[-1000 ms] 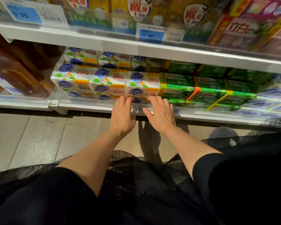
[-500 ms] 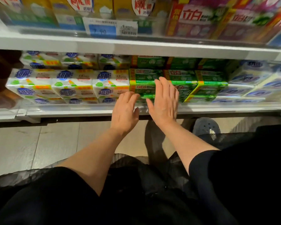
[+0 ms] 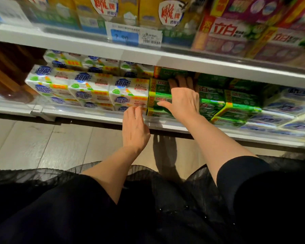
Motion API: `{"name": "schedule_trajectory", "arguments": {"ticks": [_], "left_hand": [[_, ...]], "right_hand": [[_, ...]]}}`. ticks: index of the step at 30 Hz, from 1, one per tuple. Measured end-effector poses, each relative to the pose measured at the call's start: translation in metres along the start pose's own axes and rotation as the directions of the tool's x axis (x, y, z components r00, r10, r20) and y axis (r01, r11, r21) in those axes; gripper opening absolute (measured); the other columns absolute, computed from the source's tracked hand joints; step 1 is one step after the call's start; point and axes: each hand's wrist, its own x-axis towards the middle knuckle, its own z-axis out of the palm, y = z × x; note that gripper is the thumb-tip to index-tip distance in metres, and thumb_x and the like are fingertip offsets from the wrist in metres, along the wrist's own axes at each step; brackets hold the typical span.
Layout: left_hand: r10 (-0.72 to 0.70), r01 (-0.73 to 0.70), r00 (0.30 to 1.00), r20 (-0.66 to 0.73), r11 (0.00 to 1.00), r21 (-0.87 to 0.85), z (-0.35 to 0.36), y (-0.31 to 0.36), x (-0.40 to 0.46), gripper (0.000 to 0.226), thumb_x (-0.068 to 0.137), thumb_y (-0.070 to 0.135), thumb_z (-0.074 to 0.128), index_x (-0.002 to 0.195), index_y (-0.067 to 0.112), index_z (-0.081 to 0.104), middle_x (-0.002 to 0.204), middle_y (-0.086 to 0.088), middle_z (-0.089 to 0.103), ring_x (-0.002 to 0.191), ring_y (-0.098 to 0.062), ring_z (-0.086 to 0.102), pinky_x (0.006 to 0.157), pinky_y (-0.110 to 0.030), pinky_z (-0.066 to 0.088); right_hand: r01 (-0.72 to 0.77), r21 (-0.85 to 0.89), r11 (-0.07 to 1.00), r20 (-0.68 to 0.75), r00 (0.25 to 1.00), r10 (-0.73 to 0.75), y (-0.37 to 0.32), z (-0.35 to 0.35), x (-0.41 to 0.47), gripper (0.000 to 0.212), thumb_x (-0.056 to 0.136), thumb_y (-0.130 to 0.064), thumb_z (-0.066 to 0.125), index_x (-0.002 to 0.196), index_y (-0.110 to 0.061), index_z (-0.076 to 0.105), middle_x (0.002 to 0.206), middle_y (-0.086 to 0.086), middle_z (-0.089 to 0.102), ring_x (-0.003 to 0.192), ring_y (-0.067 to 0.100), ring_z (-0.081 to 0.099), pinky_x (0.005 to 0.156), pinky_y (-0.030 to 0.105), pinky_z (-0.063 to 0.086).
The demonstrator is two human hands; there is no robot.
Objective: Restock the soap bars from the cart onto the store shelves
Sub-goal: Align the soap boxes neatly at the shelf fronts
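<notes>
Shelving (image 3: 183,62) low to the floor carries white soap packs (image 3: 88,88) beside green soap packs (image 3: 211,101), fronts squared to the clear lip. Right hand (image 3: 183,101) lies flat and open on the green stack, seemingly pressing it back; left hand (image 3: 135,127), empty, touches the lip. Upper shelf crowds the reach. No cart visible.

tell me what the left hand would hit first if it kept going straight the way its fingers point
Most likely the front of the white soap packs. The left hand points up and into the lower shelf, fingertips already at its front lip below that stack. Whether they touch is unclear.
</notes>
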Motion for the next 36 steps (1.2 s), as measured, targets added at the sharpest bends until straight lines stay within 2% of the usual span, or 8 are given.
{"name": "schedule_trajectory", "arguments": {"ticks": [3,12,16,19,22,24,28,36], "left_hand": [[-0.025,0.025,1.0,0.002,1.0,-0.005,0.0,0.002,0.0,0.058,0.072,0.0,0.073,0.125,0.004,0.047,0.124,-0.015,0.05,0.112,-0.03,0.045,0.099,-0.037,0.041],[-0.036,0.036,0.999,-0.008,0.999,0.001,0.002,0.007,-0.002,0.054,0.074,-0.001,0.071,0.122,0.002,0.048,0.122,-0.016,0.05,0.111,-0.031,0.046,0.098,-0.038,0.041],[0.105,-0.105,0.994,0.012,0.995,0.004,0.005,0.017,-0.008,0.046,0.075,-0.002,0.071,0.117,0.001,0.052,0.116,-0.017,0.054,0.104,-0.033,0.051,0.089,-0.04,0.046],[0.237,-0.238,0.968,0.079,0.971,0.013,0.014,0.033,-0.012,0.046,0.074,-0.003,0.07,0.116,0.0,0.054,0.114,-0.017,0.058,0.102,-0.035,0.055,0.088,-0.041,0.048],[0.313,-0.314,0.941,0.128,0.949,-0.009,0.026,0.05,-0.017,0.056,0.072,-0.003,0.07,0.126,-0.001,0.053,0.122,-0.019,0.057,0.111,-0.036,0.053,0.098,-0.043,0.045],[0.335,-0.339,0.923,0.189,0.941,-0.013,0.035,0.058,-0.02,0.063,0.074,-0.001,0.069,0.133,0.0,0.048,0.131,-0.018,0.052,0.121,-0.035,0.048,0.105,-0.043,0.039],[0.379,-0.402,0.881,0.283,0.915,0.027,0.047,0.068,-0.026,0.071,0.072,0.002,0.069,0.139,0.001,0.044,0.137,-0.018,0.048,0.126,-0.034,0.042,0.109,-0.043,0.034],[0.474,-0.514,0.827,0.303,0.856,0.063,0.054,0.081,-0.017,0.075,0.07,-0.002,0.068,0.141,0.0,0.042,0.142,-0.019,0.045,0.133,-0.035,0.039,0.112,-0.044,0.033]], "right_hand": [[0.051,0.046,0.998,-0.002,0.999,-0.051,0.01,0.0,0.004,0.074,0.076,-0.06,0.067,0.137,-0.022,0.047,0.138,0.004,0.046,0.129,0.028,0.038,0.102,0.043,0.036],[0.07,0.049,0.996,0.036,0.997,-0.072,0.009,-0.009,-0.006,0.051,0.085,-0.057,0.059,0.111,-0.015,0.059,0.108,0.007,0.063,0.101,0.029,0.058,0.075,0.035,0.038],[0.059,0.033,0.998,-0.315,0.948,-0.045,0.014,0.011,-0.045,0.046,0.08,-0.043,0.067,0.112,-0.01,0.059,0.108,0.009,0.06,0.1,0.028,0.054,0.094,0.038,0.033],[-0.244,0.151,0.958,-0.323,0.904,0.281,0.032,0.032,-0.084,0.034,0.082,-0.041,0.065,0.097,-0.011,0.055,0.097,0.008,0.056,0.092,0.028,0.051,0.085,0.037,0.036],[-0.715,0.401,0.572,-0.041,0.61,0.791,0.063,0.042,-0.103,0.054,0.08,-0.044,0.069,0.112,-0.007,0.048,0.115,0.013,0.05,0.107,0.032,0.05,0.091,0.04,0.038],[-0.757,0.511,0.407,0.053,0.5,0.864,0.081,0.043,-0.103,0.073,0.077,-0.044,0.074,0.127,-0.003,0.04,0.127,0.017,0.044,0.117,0.035,0.045,0.095,0.041,0.037],[-0.65,0.603,0.463,-0.012,0.572,0.82,0.098,0.046,-0.091,0.077,0.078,-0.049,0.071,0.133,-0.007,0.038,0.129,0.017,0.044,0.115,0.034,0.045,0.089,0.038,0.037],[-0.627,0.563,0.538,-0.13,0.575,0.808,0.107,0.053,-0.083,0.071,0.074,-0.056,0.07,0.119,-0.007,0.045,0.118,0.013,0.048,0.105,0.028,0.05,0.083,0.035,0.041]]}}
